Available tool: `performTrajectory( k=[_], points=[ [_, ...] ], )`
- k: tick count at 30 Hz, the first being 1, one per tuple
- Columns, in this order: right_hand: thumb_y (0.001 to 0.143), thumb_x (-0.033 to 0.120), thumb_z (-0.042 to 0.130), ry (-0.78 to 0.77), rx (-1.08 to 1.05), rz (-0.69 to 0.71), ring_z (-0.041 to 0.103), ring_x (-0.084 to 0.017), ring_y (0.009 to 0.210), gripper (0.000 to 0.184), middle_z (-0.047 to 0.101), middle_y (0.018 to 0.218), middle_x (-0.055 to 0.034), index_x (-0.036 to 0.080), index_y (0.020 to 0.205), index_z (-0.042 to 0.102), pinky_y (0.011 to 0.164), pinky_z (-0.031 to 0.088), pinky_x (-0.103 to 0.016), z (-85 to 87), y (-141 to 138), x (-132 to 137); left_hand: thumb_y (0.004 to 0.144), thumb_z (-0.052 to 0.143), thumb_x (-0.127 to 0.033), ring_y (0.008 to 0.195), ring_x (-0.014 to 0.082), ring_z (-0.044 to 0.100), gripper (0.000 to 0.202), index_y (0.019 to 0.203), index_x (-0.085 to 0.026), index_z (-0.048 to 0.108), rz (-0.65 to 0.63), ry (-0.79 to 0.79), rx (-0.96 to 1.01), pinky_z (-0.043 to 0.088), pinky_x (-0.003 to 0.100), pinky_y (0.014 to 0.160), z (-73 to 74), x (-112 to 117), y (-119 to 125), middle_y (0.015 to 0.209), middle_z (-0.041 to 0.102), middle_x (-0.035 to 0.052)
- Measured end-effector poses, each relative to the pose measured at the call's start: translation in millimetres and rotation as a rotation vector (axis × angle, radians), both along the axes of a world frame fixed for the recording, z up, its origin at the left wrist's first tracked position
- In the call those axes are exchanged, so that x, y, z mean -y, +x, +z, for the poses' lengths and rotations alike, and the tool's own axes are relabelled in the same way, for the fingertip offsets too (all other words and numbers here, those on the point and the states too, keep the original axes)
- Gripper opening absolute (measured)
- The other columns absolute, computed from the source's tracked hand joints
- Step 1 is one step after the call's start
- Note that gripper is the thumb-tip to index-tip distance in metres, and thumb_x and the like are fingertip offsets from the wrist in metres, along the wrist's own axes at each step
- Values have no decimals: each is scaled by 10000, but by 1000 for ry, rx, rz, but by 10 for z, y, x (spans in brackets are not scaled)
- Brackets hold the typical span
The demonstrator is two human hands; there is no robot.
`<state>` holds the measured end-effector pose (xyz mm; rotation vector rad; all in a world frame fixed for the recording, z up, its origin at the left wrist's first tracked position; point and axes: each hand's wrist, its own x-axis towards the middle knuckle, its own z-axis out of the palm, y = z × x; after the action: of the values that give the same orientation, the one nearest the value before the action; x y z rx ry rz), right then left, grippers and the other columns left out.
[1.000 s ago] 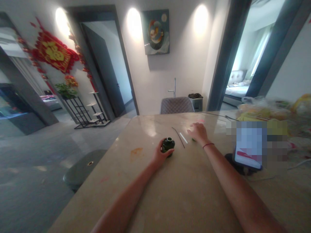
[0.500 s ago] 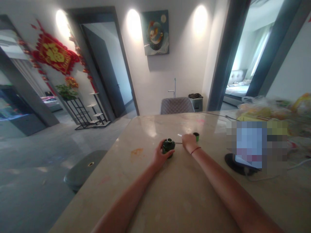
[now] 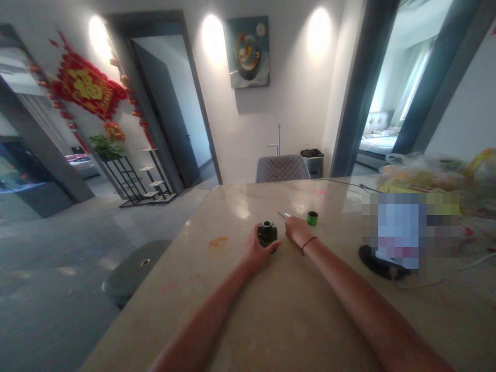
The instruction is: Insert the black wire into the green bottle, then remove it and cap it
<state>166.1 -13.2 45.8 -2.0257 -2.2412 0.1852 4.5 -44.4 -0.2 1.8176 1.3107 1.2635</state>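
My left hand (image 3: 259, 247) is wrapped round a small dark green bottle (image 3: 267, 235), which stands upright on the table with its narrow mouth uncovered. Just right of it, my right hand (image 3: 296, 229) is closed on a thin dark stick (image 3: 281, 214). One end of the stick points out past the fingers, away from me; the other shows below the wrist. A small white piece (image 3: 287, 215) is by the right fingertips; whether they touch it I cannot tell. Beyond that hand stands a short green cap (image 3: 312, 218), its hollow side up.
The stone-topped table (image 3: 240, 315) has an orange stain at left. At right are a black round stand (image 3: 382, 262) with a blurred-out screen, a white cable and plastic bags (image 3: 422, 173). A grey chair (image 3: 282, 169) is at the far edge, a green stool (image 3: 134, 268) at left.
The stick has swung from lying sideways towards the bottle to pointing away from me. My right hand has shifted slightly left, uncovering the cap. The left hand and bottle have barely moved.
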Motion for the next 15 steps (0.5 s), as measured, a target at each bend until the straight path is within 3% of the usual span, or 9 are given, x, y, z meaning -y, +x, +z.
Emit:
performTrajectory(
  k=[3,6,11,15],
  points=[
    [728,83,483,-14,19,-21,592,-258,982,337,634,1019,-186,93,1033,624,783,460,-297,-34,65,-45,619,648,-249,1110,228,458,670,1224,-215,362,-121,-19,19,313,396,981,-24,-4,-46,1160,511,75],
    [684,73,527,-38,25,-12,606,-259,949,334,640,996,-189,76,1001,632,754,468,-277,-54,120,-74,573,621,-142,1101,236,467,786,1283,-218,292,-212,-28,12,313,406,980,-50,-11,-52,1157,517,76],
    [663,72,548,-61,29,-3,612,-276,934,355,635,992,-216,32,1008,621,723,480,-276,-128,120,-91,570,683,-265,1045,278,500,755,1248,-179,363,-83,-17,-141,344,460,929,-48,0,35,1098,552,117],
    [638,95,586,-79,26,1,608,-274,941,356,636,1001,-210,39,987,636,715,480,-263,-154,102,-84,546,717,-308,1104,266,464,763,1219,-172,384,-71,80,-147,323,443,967,-16,13,47,1174,505,120]
  ],
)
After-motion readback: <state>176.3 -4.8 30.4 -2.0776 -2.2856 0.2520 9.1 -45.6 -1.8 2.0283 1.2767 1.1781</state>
